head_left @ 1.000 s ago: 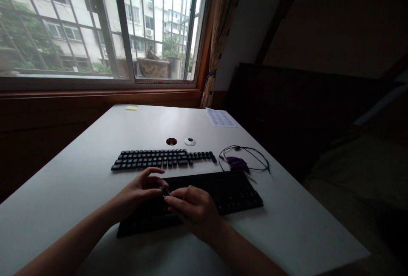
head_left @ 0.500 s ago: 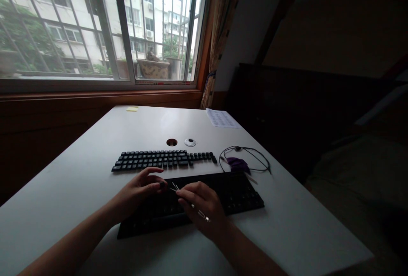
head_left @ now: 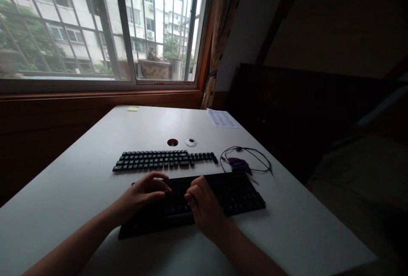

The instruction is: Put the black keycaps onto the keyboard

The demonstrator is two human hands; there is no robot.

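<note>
The black keyboard lies at a slant on the white table, both my hands over it. My left hand is over its left half, thumb and fingertips closing on a small dark keycap that barely shows. My right hand is closed above the middle of the keyboard, fingers curled in. The wire keycap puller it held a moment earlier is now mostly hidden inside the fingers, with only a faint glint visible. Behind the keyboard, loose black keycaps stand in neat rows.
A coiled black cable and a purple cloth lie behind the keyboard's right end. Farther back are a round hole, its white cover, a printed sheet and a yellow note on the table.
My right hand has drawn slightly right and turned inward, so the puller's wires no longer stick out. My left hand has shifted slightly right and lower, and its keycap shows less.
</note>
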